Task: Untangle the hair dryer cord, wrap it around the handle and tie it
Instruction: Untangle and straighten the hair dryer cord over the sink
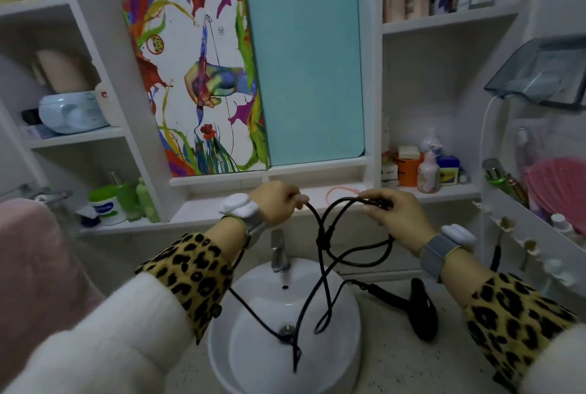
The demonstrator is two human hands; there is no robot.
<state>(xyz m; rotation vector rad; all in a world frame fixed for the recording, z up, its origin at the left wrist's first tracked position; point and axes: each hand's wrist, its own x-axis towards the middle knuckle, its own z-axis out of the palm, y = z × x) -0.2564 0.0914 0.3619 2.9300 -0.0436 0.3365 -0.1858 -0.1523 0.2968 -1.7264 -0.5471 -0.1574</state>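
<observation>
A black hair dryer (420, 311) lies on the speckled counter to the right of the basin, its handle pointing left. Its black cord (323, 241) hangs in tangled loops above the basin, with a knot near the middle. My left hand (276, 201) pinches one strand of the cord at the top left. My right hand (393, 211) pinches a loop of the cord at the top right. Both hands are raised over the tap. One strand trails down into the basin and another runs off under my left sleeve.
A white round basin (222, 330) with a chrome tap (279, 254) sits below the hands. Shelves with bottles (428, 171) and jars (106, 206) flank a mirror cabinet holding a colourful board (196, 76). A rack with a pink basket (558, 184) stands at the right.
</observation>
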